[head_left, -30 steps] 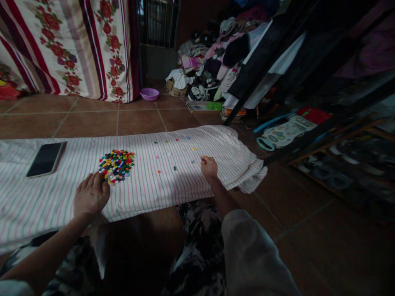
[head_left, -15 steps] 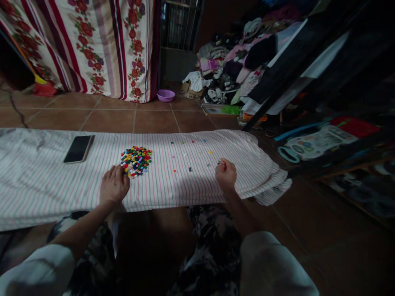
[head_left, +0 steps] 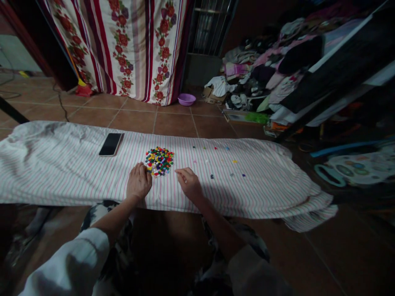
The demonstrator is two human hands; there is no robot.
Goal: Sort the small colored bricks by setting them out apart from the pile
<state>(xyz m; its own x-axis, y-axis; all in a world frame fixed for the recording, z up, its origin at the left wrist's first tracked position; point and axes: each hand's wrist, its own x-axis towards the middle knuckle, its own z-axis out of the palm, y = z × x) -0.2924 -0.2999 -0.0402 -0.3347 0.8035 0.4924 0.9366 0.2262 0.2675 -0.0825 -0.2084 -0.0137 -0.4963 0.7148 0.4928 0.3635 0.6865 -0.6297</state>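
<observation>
A pile of small multicoloured plastic pieces (head_left: 160,159) lies on a striped cloth (head_left: 77,172). My left hand (head_left: 138,181) rests palm down at the pile's lower left edge, fingers stretched out and touching or nearly touching it. Just right of the pile, my right hand (head_left: 189,185) hovers low over the cloth with thumb and index finger closed together; whether a piece is between them is too small to see. Further right, single pieces lie spaced in rows, among them a red piece (head_left: 215,148), a yellow piece (head_left: 235,161) and a dark blue piece (head_left: 243,175).
A phone (head_left: 111,144) lies left of the pile. Beyond the cloth-covered surface stand a purple basin (head_left: 187,99), a floral curtain (head_left: 138,53) and a red dustpan (head_left: 84,90) on the tiled floor. Heaped clothes (head_left: 262,70) fill the back right.
My right hand has moved left from the far right of the rows to beside the pile, leaving the dark blue piece on the cloth. My left hand stays by the pile. The view has turned left.
</observation>
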